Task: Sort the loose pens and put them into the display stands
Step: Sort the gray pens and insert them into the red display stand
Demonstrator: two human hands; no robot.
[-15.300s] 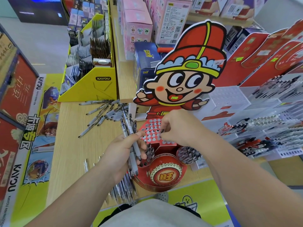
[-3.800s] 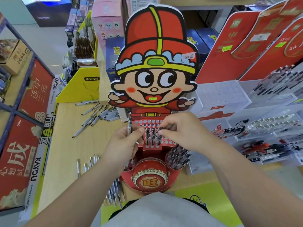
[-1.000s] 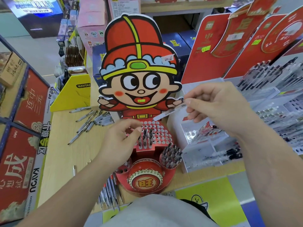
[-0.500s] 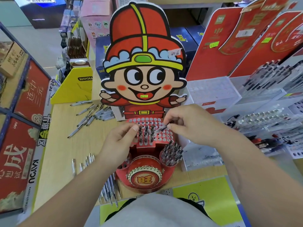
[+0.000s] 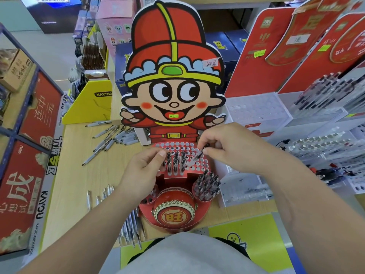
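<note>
A red cartoon-figure display stand [image 5: 173, 206] sits on the wooden counter, with a perforated red hole panel [image 5: 199, 164] below the figure. Several dark-capped pens [image 5: 175, 161] stand in the panel's left holes, and more fill the round cup [image 5: 207, 186] at the right. My right hand [image 5: 227, 147] pinches a clear pen [image 5: 196, 157] slanted tip-down over the panel's holes. My left hand [image 5: 146, 171] rests against the panel's left edge, thumb and finger close together beside the standing pens; no pen shows in it.
Loose pens lie in a pile [image 5: 110, 139] at the back left of the counter [image 5: 75, 175], and more lie by my left forearm [image 5: 100, 196] and at the stand's front left [image 5: 132, 228]. A yellow box [image 5: 88, 107] stands behind. Clear pen racks [image 5: 316, 147] fill the right.
One second ago my right hand held the clear pen high by the figure's arm. It has come down, and the pen's tip is now at the hole panel. The left hand stayed.
</note>
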